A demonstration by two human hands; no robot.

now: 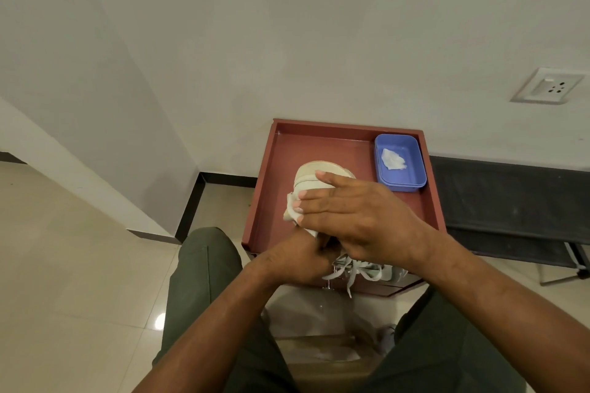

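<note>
1. Pale walls [287, 41] with a dark skirting meet a glossy tiled floor [64, 265]. A socket [547, 86] sits on the wall, well up and to the right of the shoe.
2. A red-brown, rimmed worktop [319, 150] carries the shoe [311, 174]. Its toe points away from the person and its laces [354, 268] trail over the near edge.
3. The left hand [297, 262] grips the shoe's near end beside the laces and steadies it. Its fingertips are hidden.
4. The right hand [351, 217] lies flat with straight fingers, pressing a white cloth [292, 212] onto the shoe's upper side.
5. Wiping looks to be under way. How much is already clean cannot be told, and the toe and underside probably remain.
6. Beyond the shoe to its right, a blue tub [402, 187] holds a white wad [393, 159]. Farther right of the shoe stands a dark bench [510, 201].
</note>
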